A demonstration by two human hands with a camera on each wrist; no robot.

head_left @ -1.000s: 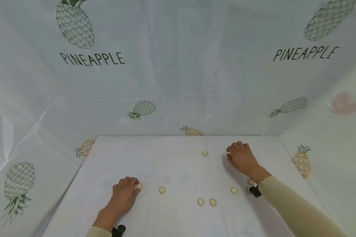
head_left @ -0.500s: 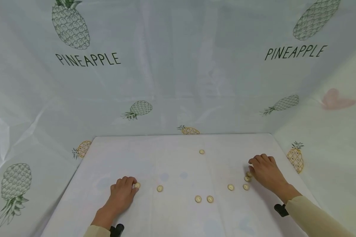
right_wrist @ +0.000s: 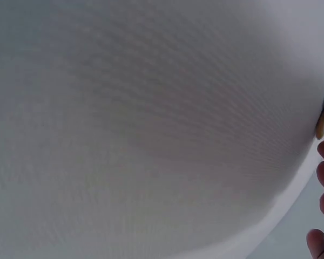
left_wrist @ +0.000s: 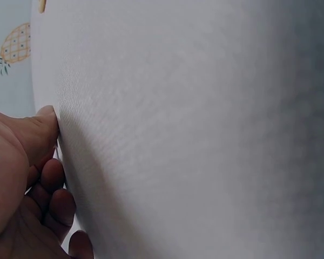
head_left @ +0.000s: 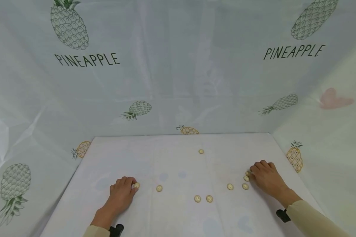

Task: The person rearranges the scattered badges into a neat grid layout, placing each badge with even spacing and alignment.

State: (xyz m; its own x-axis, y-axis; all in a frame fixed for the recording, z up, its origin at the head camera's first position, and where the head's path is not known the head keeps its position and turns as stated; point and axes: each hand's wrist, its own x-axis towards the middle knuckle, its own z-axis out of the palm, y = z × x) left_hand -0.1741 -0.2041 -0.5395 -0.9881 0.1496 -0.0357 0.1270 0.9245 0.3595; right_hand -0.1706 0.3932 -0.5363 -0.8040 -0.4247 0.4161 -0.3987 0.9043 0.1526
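Several round, pale wooden buttons lie on the white-covered table. At left in the head view, my left hand (head_left: 122,193) pinches a button (head_left: 137,185) between thumb and forefinger, down at the cloth. The left wrist view shows its thumb (left_wrist: 43,127) against the surface, with that button hidden. On the right, my right hand (head_left: 267,179) has its thumb and fingertips on a button (head_left: 248,173), whose near neighbour is another button (head_left: 246,178). A thin button edge (right_wrist: 321,128) shows by the fingers at the margin of the right wrist view.
Nearby lie a button (head_left: 245,186) and a button (head_left: 230,187). Two buttons sit side by side, one being this button (head_left: 197,198). A far button (head_left: 201,151) and a button (head_left: 159,188) lie apart. Pineapple-printed sheeting (head_left: 178,82) rises behind the table (head_left: 172,144).
My right hand has come nearer and rightward from the table's far side, down to the right-hand buttons, where one more button now lies. My left hand stays at its button. The head view shifts slightly.
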